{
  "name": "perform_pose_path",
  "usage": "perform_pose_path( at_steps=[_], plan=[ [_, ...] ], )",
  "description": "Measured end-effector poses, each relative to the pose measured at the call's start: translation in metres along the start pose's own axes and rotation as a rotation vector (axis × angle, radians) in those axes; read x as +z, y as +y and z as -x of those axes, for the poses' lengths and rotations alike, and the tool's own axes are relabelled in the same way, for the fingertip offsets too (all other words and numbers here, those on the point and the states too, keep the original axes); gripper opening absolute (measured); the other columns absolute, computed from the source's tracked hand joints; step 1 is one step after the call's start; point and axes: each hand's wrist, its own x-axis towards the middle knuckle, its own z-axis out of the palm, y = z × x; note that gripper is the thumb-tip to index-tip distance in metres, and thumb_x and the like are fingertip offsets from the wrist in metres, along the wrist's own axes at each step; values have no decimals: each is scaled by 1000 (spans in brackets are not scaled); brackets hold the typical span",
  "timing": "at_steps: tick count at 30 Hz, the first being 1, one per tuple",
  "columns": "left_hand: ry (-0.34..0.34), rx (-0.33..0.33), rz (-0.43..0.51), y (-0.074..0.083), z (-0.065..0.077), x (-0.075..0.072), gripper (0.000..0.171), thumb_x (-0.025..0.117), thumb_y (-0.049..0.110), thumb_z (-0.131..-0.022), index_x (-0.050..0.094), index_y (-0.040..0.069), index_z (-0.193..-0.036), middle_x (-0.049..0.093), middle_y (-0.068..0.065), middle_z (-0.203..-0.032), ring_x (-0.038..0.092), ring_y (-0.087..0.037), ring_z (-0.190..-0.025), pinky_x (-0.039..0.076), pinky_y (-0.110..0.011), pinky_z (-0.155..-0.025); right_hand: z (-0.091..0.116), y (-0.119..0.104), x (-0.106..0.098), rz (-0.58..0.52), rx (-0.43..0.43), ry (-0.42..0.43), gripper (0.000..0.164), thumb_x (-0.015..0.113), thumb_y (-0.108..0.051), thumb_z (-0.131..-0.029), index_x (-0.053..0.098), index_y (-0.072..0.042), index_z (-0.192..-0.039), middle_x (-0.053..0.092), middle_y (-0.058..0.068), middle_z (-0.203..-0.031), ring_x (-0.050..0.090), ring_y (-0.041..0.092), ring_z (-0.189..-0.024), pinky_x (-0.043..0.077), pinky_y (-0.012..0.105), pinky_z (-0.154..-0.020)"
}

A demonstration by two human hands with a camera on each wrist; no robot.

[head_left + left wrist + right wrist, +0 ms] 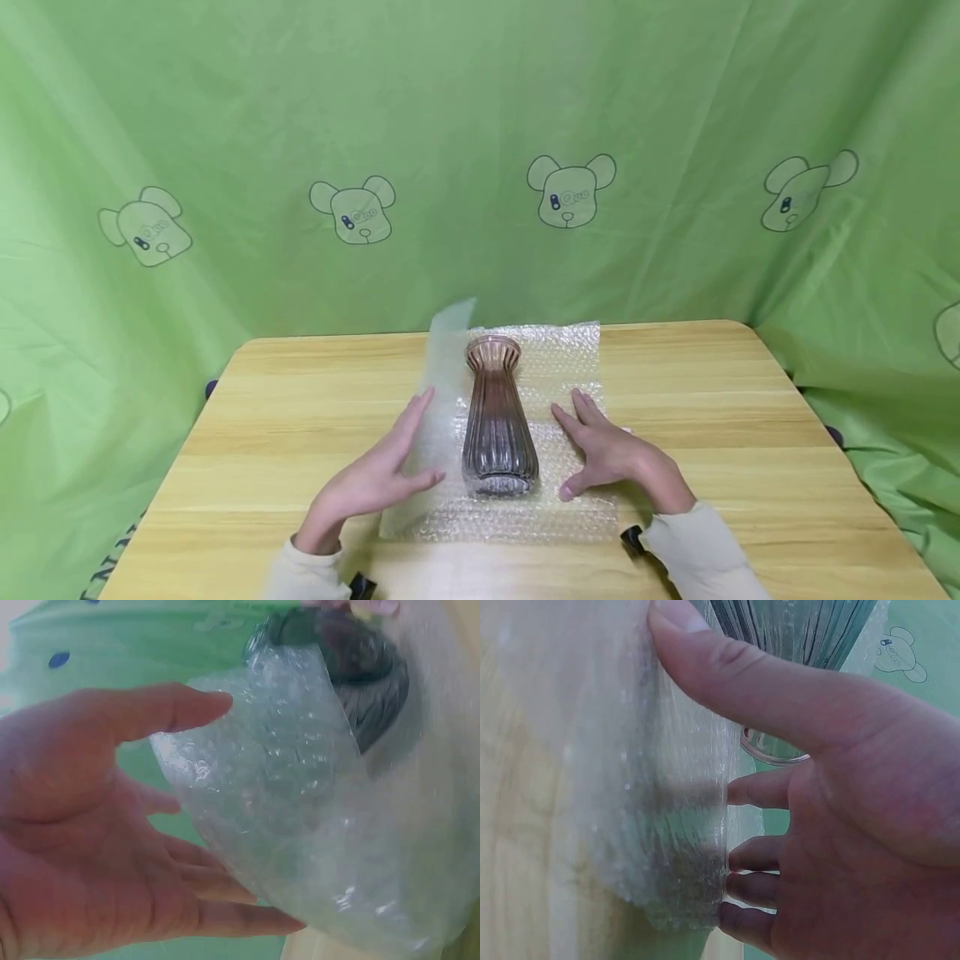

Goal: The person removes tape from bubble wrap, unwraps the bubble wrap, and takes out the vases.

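And here, pale cream cloth is worn on both arms: the left sleeve (303, 573) is ended just at the wrist, the right sleeve (705, 557) is lightly creased. Beside each cuff a small, dark shape is spotted, black fitting (363, 587) matched by black block (632, 542)!

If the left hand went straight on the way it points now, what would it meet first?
Most likely the raised bubble wrap flap, which stands right by the left hand; depth leaves it unclear whether they touch.
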Motion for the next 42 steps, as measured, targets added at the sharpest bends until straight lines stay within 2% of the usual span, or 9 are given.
perform_pose_path(
  at_steps=[5, 9, 12, 16, 21, 25, 31, 38, 42],
  plan=[
    [50, 34, 93, -15, 5, -14, 108, 73, 12, -93, -8, 10, -164, -9, -17, -170, 0, -42, -154, 8, -58, -123, 1, 0, -1, -4, -1, 2, 129, 94, -45, -65, 22, 2, -161, -5, 39, -163, 0, 54, -151, 26, 70, -116],
    [88, -5, 172, -26, 14, -23, 111, 72, 5, -93, -12, 15, -164, -15, -16, -169, 8, -54, -150, 30, -66, -113, 1, 0, 0, -5, -5, 0, 129, 94, -45, -65, 22, 3, -161, -5, 39, -163, 0, 54, -151, 25, 70, -116],
    [146, -19, 187, -32, 20, -30, 112, 71, 3, -93, -15, 18, -164, -18, -19, -168, 6, -58, -148, 30, -71, -110, 1, 1, 0, -1, -4, -1, 129, 93, -46, -65, 22, 3, -161, -5, 38, -163, 0, 54, -151, 26, 70, -116],
    [231, -79, 177, -37, 26, -41, 116, 73, 9, -94, -20, 21, -162, -17, -23, -168, 11, -62, -145, 21, -73, -113, 1, 1, 0, 2, 2, 1, 130, 94, -46, -64, 22, 2, -161, -5, 38, -163, 0, 54, -151, 28, 71, -114],
    [264, -172, 211, -44, 35, -52, 118, 75, 13, -94, -21, 26, -162, -8, -30, -167, 21, -68, -138, 32, -72, -110, 1, 2, 0, 2, 3, 1, 130, 94, -46, -64, 21, 2, -161, -6, 38, -163, 0, 53, -151, 27, 71, -114],
    [254, -204, 210, -49, 48, -65, 106, 71, 16, -97, -9, 23, -165, -7, -28, -168, 23, -67, -139, 34, -72, -108, 0, 3, 1, 0, 1, -1, 130, 93, -46, -65, 21, 2, -161, -7, 38, -163, -1, 53, -151, 24, 70, -116],
    [223, -182, 281, -54, 69, -84, 73, 60, 11, -103, 18, 1, -162, 2, -27, -168, 27, -59, -142, 52, -54, -101, 0, 1, 1, -6, 4, -5, 130, 94, -44, -65, 21, 2, -161, -7, 37, -163, -1, 53, -151, 23, 69, -117],
    [265, -202, 42, -50, 85, -95, 55, 57, 19, -106, 39, -2, -154, 16, -27, -166, 30, -56, -143, 30, -77, -108, 1, -3, -1, -8, 6, -10, 129, 94, -44, -65, 21, 2, -161, -7, 37, -163, -2, 53, -151, 24, 70, -116],
    [275, -195, -66, -37, 86, -96, 56, 59, 22, -105, 42, -3, -152, 22, -29, -164, 28, -57, -143, 34, -75, -107, 1, -2, -1, -12, 8, -10, 129, 94, -43, -65, 21, 2, -161, -7, 38, -162, -2, 54, -151, 24, 71, -116]
  ],
)
